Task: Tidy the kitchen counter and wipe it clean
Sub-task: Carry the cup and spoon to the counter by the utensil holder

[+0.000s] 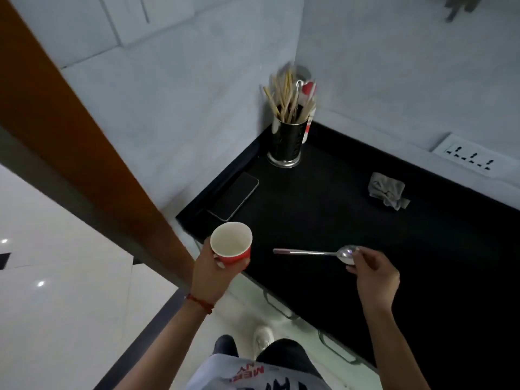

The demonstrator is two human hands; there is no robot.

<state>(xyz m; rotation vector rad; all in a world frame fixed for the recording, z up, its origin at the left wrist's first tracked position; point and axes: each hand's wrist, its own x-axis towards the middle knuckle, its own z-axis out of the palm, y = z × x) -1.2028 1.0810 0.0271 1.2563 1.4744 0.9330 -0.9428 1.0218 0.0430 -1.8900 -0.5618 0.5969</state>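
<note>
At the bench's near left edge, the left hand grips a red paper cup, lifted off the surface. The right hand pinches a spoon by its bowl, handle pointing to nine o'clock, above the black top. Tidying looks underway: a phone lies at eleven o'clock, a utensil holder stands at twelve in the corner. Wiping seems not yet begun; the grey cloth sits crumpled at two o'clock, untouched.
</note>
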